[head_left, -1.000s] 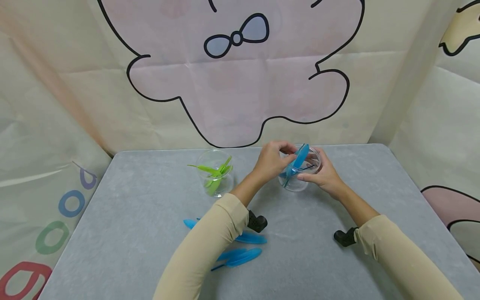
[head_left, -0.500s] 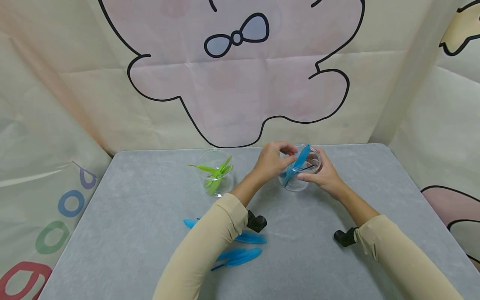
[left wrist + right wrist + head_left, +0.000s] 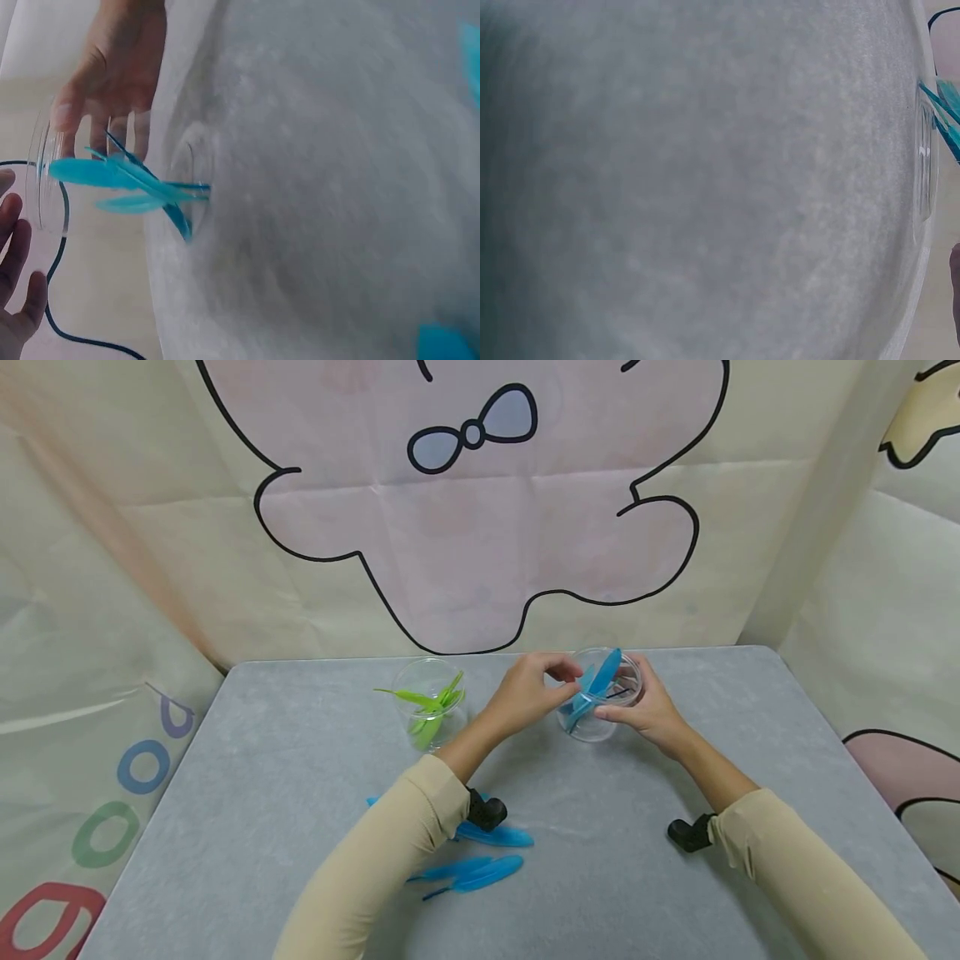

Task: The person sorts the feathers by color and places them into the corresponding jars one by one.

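My right hand (image 3: 651, 710) holds a clear plastic cup (image 3: 596, 732) by its right side near the rim, thumb at the front and fingers behind. Several blue feathers (image 3: 606, 673) stand crossed inside it, one rising above the rim. In the left wrist view, the feather (image 3: 94, 173) lies across the cup's mouth. My left hand (image 3: 528, 693) is just left of that rim, its fingers loosely bent with nothing between them. The left wrist view shows these fingers (image 3: 16, 262) apart from the feathers. Only a sliver of the right hand (image 3: 955, 277) shows in the right wrist view.
A second clear cup (image 3: 459, 727) with green feathers (image 3: 431, 714) stands to the left. More blue feathers (image 3: 487, 874) lie on the grey table (image 3: 285, 793), partly hidden under the left sleeve (image 3: 375, 852). A patterned curtain (image 3: 465, 543) hangs behind the table.
My left hand has let go of the blue feather and drawn back to the left. That feather now leans in the cup. The right hand and cup stay in place.
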The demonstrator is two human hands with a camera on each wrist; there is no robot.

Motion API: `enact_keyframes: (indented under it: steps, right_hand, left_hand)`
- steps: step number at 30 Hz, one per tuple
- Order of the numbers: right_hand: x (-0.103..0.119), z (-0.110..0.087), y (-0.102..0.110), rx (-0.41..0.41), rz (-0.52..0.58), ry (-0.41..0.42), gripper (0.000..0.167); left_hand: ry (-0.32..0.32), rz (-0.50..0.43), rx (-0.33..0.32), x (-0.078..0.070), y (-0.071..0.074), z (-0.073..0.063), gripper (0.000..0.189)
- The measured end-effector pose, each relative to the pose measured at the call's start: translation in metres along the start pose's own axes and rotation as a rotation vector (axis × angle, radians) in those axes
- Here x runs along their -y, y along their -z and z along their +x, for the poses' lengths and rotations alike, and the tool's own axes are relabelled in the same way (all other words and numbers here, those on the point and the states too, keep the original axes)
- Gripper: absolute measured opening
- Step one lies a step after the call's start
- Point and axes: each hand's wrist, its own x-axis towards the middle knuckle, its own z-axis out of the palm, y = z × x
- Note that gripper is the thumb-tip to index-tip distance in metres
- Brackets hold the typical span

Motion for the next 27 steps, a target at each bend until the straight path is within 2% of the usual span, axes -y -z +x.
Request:
enact_keyframes:
  steps: [5,10,20,23,27]
  right_hand:
    - [0.0,0.001,-0.001,-0.004,-0.018,-0.003,0.084]
    - [0.0,0.001,-0.001,-0.007,-0.03,-0.009,0.084]
    - [-0.002,0.003,0.0,-0.011,-0.027,-0.009,0.083]
    - [-0.002,0.003,0.0,-0.009,-0.017,-0.009,0.082]
    - [-0.002,0.003,0.0,-0.01,-0.017,-0.009,0.082]
  left_hand:
    - [-0.028,-0.013,0.083,0.008,0.008,-0.018,0.012]
    - [-0.019,-0.049,0.173,0.015,0.013,-0.042,0.012]
    - [0.012,0.038,0.289,0.035,0.03,-0.079,0.017]
    - [0.039,0.079,0.306,0.044,0.037,-0.09,0.019]
    - [0.105,0.049,0.349,0.057,0.046,-0.104,0.022]
